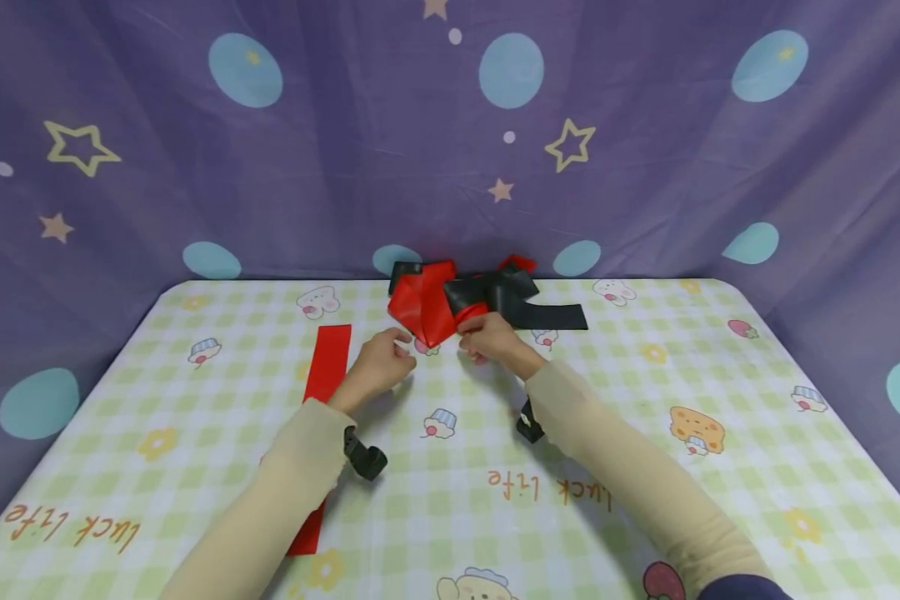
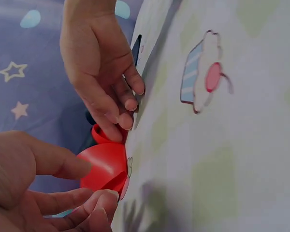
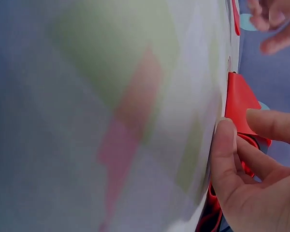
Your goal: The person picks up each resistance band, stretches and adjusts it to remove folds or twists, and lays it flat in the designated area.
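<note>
A bundle of glossy strips lies at the table's back edge. It has a red folded piece (image 1: 427, 307) that comes to a point at the front, and crossing black strips (image 1: 495, 292) on its right. My left hand (image 1: 381, 367) is just left of the red point, thumb and fingers spread apart with nothing between them. My right hand (image 1: 495, 340) reaches to a red loop (image 2: 100, 135) beside the folded piece. Its index fingertip is at the loop, and the other fingers hang loosely bent. In the right wrist view, this hand's thumb and fingers partly hide the red and black material.
A flat red strip (image 1: 330, 362) runs along the left, passing under my left forearm. The checked tablecloth (image 1: 435, 508) has printed cupcakes and lettering. A purple curtain (image 1: 390, 167) rises directly behind the bundle. Small black devices (image 1: 365, 454) are strapped at both wrists.
</note>
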A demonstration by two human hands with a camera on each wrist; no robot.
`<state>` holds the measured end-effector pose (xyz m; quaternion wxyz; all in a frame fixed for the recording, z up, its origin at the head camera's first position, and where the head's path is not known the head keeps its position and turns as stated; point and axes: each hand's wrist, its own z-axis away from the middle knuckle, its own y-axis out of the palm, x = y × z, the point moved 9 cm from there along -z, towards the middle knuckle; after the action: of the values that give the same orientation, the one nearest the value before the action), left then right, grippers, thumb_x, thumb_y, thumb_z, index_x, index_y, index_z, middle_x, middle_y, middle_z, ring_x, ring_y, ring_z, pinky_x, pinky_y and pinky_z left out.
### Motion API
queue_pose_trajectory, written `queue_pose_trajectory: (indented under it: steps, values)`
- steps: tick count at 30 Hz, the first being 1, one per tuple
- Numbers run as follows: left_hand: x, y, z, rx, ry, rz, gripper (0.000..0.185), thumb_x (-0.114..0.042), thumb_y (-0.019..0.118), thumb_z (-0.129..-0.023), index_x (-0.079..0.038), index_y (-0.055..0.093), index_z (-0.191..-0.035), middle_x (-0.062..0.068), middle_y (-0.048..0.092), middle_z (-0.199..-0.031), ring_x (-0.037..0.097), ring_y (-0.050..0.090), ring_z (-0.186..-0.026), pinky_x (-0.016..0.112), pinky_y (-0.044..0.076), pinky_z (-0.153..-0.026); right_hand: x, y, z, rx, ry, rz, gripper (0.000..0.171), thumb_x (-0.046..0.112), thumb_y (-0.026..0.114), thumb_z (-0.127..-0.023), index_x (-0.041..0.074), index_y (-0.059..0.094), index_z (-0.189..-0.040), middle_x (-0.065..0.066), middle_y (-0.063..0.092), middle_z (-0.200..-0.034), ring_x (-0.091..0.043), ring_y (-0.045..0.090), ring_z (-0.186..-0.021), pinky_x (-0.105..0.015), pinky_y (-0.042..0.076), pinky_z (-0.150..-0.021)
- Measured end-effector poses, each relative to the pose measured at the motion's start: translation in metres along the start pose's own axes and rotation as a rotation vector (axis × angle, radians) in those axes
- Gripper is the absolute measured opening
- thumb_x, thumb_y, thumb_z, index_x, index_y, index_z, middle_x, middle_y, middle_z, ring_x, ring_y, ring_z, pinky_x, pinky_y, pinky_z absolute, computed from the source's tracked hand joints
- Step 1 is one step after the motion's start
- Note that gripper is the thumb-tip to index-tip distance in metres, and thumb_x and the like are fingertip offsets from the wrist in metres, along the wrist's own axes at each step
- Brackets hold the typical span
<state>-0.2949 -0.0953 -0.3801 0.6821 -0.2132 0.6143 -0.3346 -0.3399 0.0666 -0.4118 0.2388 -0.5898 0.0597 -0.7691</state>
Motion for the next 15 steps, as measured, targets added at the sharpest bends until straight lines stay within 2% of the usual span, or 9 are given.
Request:
queue_pose_trajectory:
  steps: [4, 7, 10, 12, 15]
  values:
    - [-0.001, 0.008, -0.015, -0.002, -0.019, 0.024, 0.036, -0.011, 0.055, -0.086, 0.005, 0.056, -0.119, 0.013, 0.061, -0.090, 0.020, 0.054, -0.067, 0.027, 0.047, -0.061, -0.001, 0.001, -0.001, 0.012, 0.011, 0.021, 0.035, 0.001, 0.060, -0.083, -0.002, 0.061, -0.118, -0.001, 0.051, -0.067, -0.013, 0.050, -0.055, -0.023, 0.050, -0.055]
    - [-0.002, 0.011, -0.022, -0.027, -0.030, 0.038, 0.026, -0.012, 0.056, -0.085, 0.004, 0.060, -0.106, 0.009, 0.059, -0.082, 0.019, 0.052, -0.064, 0.025, 0.044, -0.058, -0.001, 0.001, -0.001, 0.015, 0.010, 0.019, 0.034, 0.001, 0.062, -0.083, -0.001, 0.062, -0.117, -0.002, 0.052, -0.068, -0.013, 0.050, -0.055, -0.024, 0.050, -0.054]
    - [-0.002, 0.014, -0.027, -0.037, -0.031, 0.059, 0.012, -0.010, 0.056, -0.084, 0.001, 0.061, -0.084, 0.003, 0.052, -0.068, 0.016, 0.047, -0.057, 0.023, 0.040, -0.052, 0.000, 0.001, 0.000, 0.013, 0.001, 0.010, 0.035, 0.001, 0.062, -0.083, -0.001, 0.061, -0.118, -0.001, 0.053, -0.070, -0.013, 0.050, -0.055, -0.024, 0.050, -0.054]
    - [-0.002, 0.016, -0.029, -0.042, -0.034, 0.078, 0.016, -0.010, 0.057, -0.083, -0.003, 0.057, -0.069, -0.001, 0.046, -0.059, 0.014, 0.043, -0.052, 0.023, 0.036, -0.048, 0.000, 0.001, 0.000, 0.015, -0.006, 0.006, 0.035, 0.001, 0.062, -0.083, -0.002, 0.060, -0.118, -0.001, 0.054, -0.071, -0.012, 0.051, -0.056, -0.024, 0.050, -0.055]
    - [-0.001, 0.017, -0.032, -0.048, -0.044, 0.102, 0.030, -0.010, 0.058, -0.083, -0.009, 0.045, -0.056, -0.003, 0.036, -0.050, 0.014, 0.036, -0.047, 0.023, 0.030, -0.045, 0.001, 0.001, 0.001, 0.021, -0.018, 0.002, 0.035, 0.001, 0.061, -0.082, -0.002, 0.059, -0.117, -0.001, 0.055, -0.072, -0.012, 0.051, -0.057, -0.024, 0.051, -0.056]
